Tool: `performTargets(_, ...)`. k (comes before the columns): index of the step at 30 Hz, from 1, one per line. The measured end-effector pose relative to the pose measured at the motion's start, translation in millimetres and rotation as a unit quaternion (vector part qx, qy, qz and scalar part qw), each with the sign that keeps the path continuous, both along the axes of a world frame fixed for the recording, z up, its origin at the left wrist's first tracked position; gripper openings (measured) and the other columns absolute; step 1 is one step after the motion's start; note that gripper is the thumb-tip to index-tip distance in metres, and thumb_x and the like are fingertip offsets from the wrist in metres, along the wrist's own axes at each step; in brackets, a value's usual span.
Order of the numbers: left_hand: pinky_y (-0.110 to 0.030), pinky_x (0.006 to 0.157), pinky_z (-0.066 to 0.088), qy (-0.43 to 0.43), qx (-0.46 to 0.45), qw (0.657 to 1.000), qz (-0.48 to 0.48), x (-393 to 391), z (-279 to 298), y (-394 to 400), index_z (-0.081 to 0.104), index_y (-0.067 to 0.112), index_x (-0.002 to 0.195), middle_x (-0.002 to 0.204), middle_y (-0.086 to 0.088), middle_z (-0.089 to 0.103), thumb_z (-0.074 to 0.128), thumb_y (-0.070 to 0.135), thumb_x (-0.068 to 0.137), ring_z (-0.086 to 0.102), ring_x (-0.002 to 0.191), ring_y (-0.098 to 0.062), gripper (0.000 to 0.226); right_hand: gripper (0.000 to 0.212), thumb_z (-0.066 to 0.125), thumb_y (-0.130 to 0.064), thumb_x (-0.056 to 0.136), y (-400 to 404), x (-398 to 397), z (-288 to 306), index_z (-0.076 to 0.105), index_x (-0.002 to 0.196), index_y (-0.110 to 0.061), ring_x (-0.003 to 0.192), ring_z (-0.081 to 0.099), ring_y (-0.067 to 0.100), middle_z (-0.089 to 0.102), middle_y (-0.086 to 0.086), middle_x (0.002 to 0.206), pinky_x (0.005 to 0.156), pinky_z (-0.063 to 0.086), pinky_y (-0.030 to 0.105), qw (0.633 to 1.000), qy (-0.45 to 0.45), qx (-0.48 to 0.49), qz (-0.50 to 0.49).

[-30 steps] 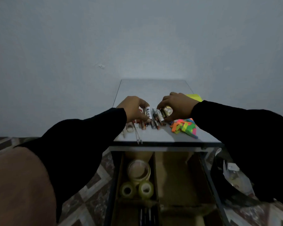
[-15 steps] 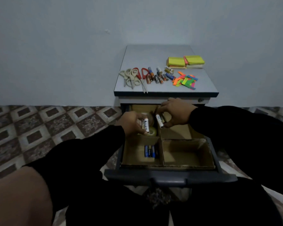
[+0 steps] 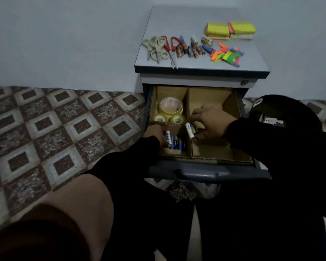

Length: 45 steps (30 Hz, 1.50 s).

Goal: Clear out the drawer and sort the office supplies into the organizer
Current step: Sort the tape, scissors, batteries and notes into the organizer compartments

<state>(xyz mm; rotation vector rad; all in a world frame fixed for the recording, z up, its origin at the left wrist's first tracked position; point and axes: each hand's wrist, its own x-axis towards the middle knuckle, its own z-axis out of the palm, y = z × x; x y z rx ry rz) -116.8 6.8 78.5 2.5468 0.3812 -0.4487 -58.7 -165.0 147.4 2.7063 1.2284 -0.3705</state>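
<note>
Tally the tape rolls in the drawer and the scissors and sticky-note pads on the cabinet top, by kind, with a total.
Tape rolls: 3
Scissors: 3
Sticky-note pads: 2
Total: 8

We see a patterned tile floor [image 3: 68, 132], a plain pale wall [image 3: 64, 44], and a dark helmet [image 3: 282, 113] beside the cabinet [image 3: 201, 77].

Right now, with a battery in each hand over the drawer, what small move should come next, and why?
Probably lower the right hand's white battery leftward into the front-left compartment, since blue batteries already lie there and the left hand is setting its battery beside them.
</note>
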Motion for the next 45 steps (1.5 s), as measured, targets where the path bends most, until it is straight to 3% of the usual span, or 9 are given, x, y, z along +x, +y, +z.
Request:
performTargets(5, -0.028, 0.096, 0.043, 0.039, 0.013, 0.999, 0.021, 9.8, -12.5, -5.0, 0.061, 0.008, 0.121, 0.122, -0.011, 0.061, 0.074, 0.016, 0.079, 0.056, 0.115, -0.026, 0.044, 0.06, 0.062, -0.039, 0.085, -0.5, 3.5, -8.0, 0.041, 0.138, -0.022, 0.12, 0.037, 0.022, 0.042, 0.0, 0.136, 0.096, 0.035, 0.034, 1.0, 0.006, 0.02, -0.002)
performTargets(11, -0.031, 0.096, 0.041, 0.049, 0.011, 0.996, 0.076, 12.5, -26.8, -9.2, 0.06, 0.001, 0.119, 0.125, -0.017, 0.057, 0.047, 0.013, 0.097, 0.053, 0.117, -0.031, 0.029, 0.059, 0.064, -0.036, 0.084, -1.3, 9.5, -13.7, 0.043, 0.136, -0.021, 0.117, 0.04, 0.021, 0.046, 0.002, 0.133, 0.094, 0.035, 0.033, 0.998, 0.007, 0.06, -0.004)
performTargets(21, -0.03, 0.1, 0.037, 0.082, 0.002, 0.993, 0.086, 17.9, -33.2, -7.3, 0.053, -0.001, 0.126, 0.133, -0.017, 0.053, 0.055, 0.011, 0.093, 0.048, 0.125, -0.03, 0.035, 0.06, 0.061, -0.038, 0.085, 1.5, 7.4, -24.0, 0.04, 0.138, -0.022, 0.118, 0.04, 0.019, 0.044, 0.001, 0.135, 0.1, 0.036, 0.033, 0.998, 0.01, 0.061, -0.003)
performTargets(27, -0.032, 0.1, 0.039, 0.106, 0.013, 0.992, 0.071, 20.1, -34.7, -7.5, 0.05, -0.002, 0.128, 0.134, -0.019, 0.052, 0.07, 0.01, 0.082, 0.048, 0.125, -0.032, 0.052, 0.062, 0.062, -0.039, 0.084, -2.5, 6.3, -26.4, 0.039, 0.139, -0.022, 0.119, 0.039, 0.019, 0.044, 0.001, 0.136, 0.099, 0.035, 0.032, 0.998, 0.011, 0.057, -0.004)
performTargets(32, -0.031, 0.1, 0.038, 0.088, 0.005, 0.992, 0.086, 23.7, -40.5, -6.5, 0.051, -0.004, 0.127, 0.135, -0.019, 0.051, 0.054, 0.008, 0.093, 0.047, 0.125, -0.032, 0.036, 0.063, 0.062, -0.04, 0.084, -4.7, 6.2, -27.7, 0.039, 0.139, -0.021, 0.12, 0.038, 0.019, 0.043, 0.001, 0.136, 0.1, 0.035, 0.033, 0.999, 0.007, 0.05, -0.008)
performTargets(45, -0.035, 0.102, 0.041, 0.066, -0.144, 0.98, 0.119, 15.4, -38.6, 2.8, 0.049, 0.001, 0.13, 0.131, -0.015, 0.053, 0.074, 0.0, 0.074, 0.05, 0.122, -0.03, 0.062, 0.063, 0.06, -0.041, 0.085, 0.5, 4.9, -26.9, 0.036, 0.141, -0.024, 0.119, 0.038, 0.018, 0.043, 0.0, 0.135, 0.1, 0.036, 0.032, 0.999, -0.001, 0.038, 0.006)
